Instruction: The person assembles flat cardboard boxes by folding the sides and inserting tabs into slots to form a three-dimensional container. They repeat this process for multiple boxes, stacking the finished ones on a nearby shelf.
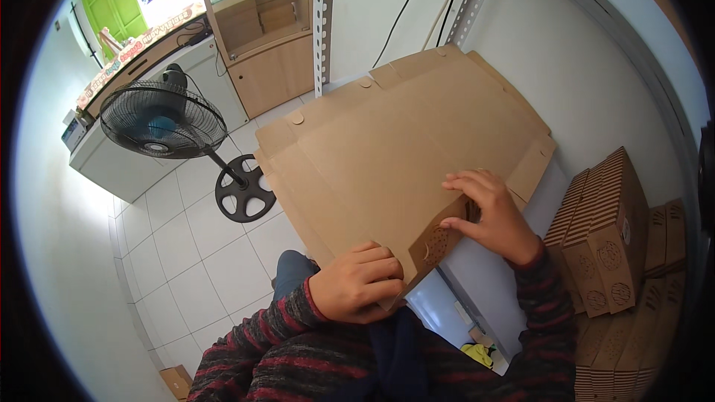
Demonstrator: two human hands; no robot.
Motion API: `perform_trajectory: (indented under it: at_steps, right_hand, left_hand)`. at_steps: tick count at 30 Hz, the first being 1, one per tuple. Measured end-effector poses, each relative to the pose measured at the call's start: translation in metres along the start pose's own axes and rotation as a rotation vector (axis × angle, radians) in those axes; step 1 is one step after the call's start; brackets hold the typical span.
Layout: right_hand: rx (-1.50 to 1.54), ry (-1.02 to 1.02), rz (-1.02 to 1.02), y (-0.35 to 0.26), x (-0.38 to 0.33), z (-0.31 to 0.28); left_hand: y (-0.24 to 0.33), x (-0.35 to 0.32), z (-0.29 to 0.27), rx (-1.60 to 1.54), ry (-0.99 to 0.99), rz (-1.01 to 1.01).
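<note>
A large flat brown cardboard box blank (402, 134) lies spread out in front of me, with creases and tabs along its edges. Its near right side flap (432, 247), printed with dark round designs, stands folded up. My right hand (488, 212) grips this flap at its upper end, thumb on the printed face and fingers over the other side. At the near corner my left hand (359, 281) is closed around the cardboard edge, its fingers curled.
Folded printed cardboard boxes (607, 246) are stacked at the right. A black standing fan (164, 123) stands on the tiled floor at the left, before a white counter (171, 97). Behind it is a wooden cabinet (272, 78) with glass. A perforated metal post (322, 30) rises beyond the cardboard.
</note>
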State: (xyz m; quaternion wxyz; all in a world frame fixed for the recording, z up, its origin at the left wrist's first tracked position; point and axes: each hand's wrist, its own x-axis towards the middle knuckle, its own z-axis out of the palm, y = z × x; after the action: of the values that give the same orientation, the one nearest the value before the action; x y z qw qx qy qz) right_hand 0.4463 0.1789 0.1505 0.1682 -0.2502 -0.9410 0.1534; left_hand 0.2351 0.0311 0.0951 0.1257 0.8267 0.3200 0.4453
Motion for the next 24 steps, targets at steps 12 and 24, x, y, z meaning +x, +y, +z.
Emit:
perform_trajectory:
  at_steps: [12,24]
  right_hand:
    - [-0.212,-0.021,0.266,-0.021,-0.031,0.014]
    - [-0.354,-0.117,0.101,-0.030,-0.054,0.029]
  left_hand:
    - [0.000,-0.017,0.006,-0.114,0.063,-0.220]
    - [0.005,-0.009,0.011,-0.142,0.088,-0.285]
